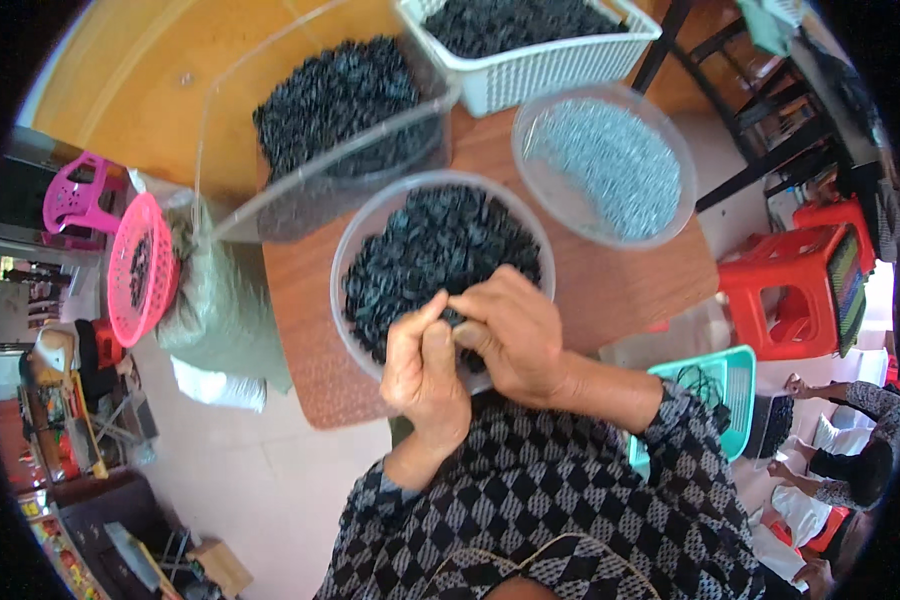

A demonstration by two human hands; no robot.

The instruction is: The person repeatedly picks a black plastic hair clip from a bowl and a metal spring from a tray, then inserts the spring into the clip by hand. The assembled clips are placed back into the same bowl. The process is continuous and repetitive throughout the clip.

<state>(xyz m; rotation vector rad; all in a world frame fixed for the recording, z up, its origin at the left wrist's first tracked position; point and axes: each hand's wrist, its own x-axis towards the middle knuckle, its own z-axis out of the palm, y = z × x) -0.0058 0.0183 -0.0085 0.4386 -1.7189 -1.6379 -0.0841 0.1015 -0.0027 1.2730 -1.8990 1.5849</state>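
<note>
Over the near side of a round translucent tub [448,178], my left hand [425,370] and my right hand [513,335] meet with fingertips together. Both are closed in a pinch. Between the tips a small black piece [453,316] shows, mostly hidden by thumbs and fingers. Many small black plastic-looking pieces [435,240] fill the tub below. To its far right, a shallow clear bowl [532,190] contains many thin silvery metal pins [615,165]. The tub and bowl stand on a brown wooden table [625,285].
A clear rectangular bin [370,133] and a white basket [560,75], both with black pieces, stand at the back. A pink basket [120,270] and a sack [220,310] are left. On the right are red stools [785,295], a teal basket [740,400] and other people's arms [820,390].
</note>
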